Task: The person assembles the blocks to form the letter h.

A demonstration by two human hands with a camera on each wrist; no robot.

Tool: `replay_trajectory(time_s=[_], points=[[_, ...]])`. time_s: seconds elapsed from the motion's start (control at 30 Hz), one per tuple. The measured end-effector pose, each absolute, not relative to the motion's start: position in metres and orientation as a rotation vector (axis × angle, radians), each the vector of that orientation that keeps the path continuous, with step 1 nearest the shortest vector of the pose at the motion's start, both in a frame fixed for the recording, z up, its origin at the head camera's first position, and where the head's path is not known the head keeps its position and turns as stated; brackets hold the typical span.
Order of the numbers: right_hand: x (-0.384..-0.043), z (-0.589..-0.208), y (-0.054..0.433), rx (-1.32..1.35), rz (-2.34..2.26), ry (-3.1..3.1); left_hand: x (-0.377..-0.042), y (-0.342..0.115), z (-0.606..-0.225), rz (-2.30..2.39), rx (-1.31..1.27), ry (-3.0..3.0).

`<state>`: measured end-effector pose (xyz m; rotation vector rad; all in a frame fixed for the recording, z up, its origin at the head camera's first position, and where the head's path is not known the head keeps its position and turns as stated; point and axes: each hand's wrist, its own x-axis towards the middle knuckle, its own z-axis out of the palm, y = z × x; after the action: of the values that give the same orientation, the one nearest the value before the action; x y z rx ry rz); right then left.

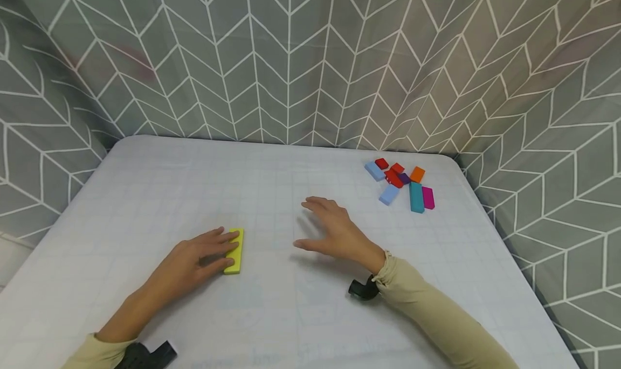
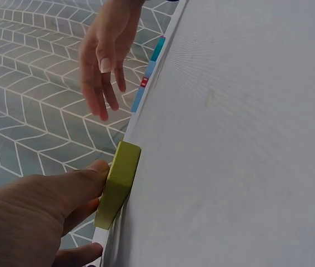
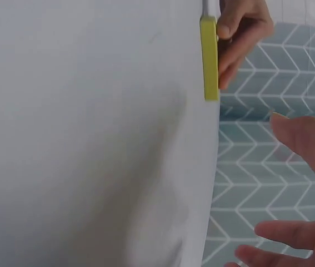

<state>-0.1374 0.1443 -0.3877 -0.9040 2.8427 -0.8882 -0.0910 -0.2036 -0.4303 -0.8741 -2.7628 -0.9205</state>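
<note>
A yellow rectangular block (image 1: 235, 252) lies on the white table, left of the middle in the head view. My left hand (image 1: 196, 258) touches its left side and top with outstretched fingers and thumb. The left wrist view shows the thumb against the yellow block (image 2: 118, 183). To the right, my right hand (image 1: 335, 234) hovers over the table with fingers spread and thumb apart, holding nothing. In the right wrist view, the right hand (image 3: 304, 183) is apart from the yellow block (image 3: 209, 58).
At the table's back right lies a group of coloured blocks, among them a teal block (image 1: 416, 197), a magenta block (image 1: 428, 197), an orange block (image 1: 417, 174), a light blue block (image 1: 389, 194) and several red ones. A patterned curtain (image 1: 291, 62) stands behind the white table (image 1: 170, 169).
</note>
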Motion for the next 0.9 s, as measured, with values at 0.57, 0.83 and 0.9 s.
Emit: replay_trajectory(time_s=[0.57, 0.83, 0.9], points=[[-0.147, -0.381, 0.2, -0.68, -1.0, 2.921, -0.089, -0.207, -0.431, -0.942, -0.927, -2.747], [-0.152, -0.381, 0.224, -0.615, -0.994, 2.975, -0.09, -0.209, -0.43, -0.929, -0.952, -2.711], [-0.153, -0.382, 0.231, -0.6, -0.988, 2.99, -0.091, -0.21, -0.43, -0.929, -0.959, -2.709]])
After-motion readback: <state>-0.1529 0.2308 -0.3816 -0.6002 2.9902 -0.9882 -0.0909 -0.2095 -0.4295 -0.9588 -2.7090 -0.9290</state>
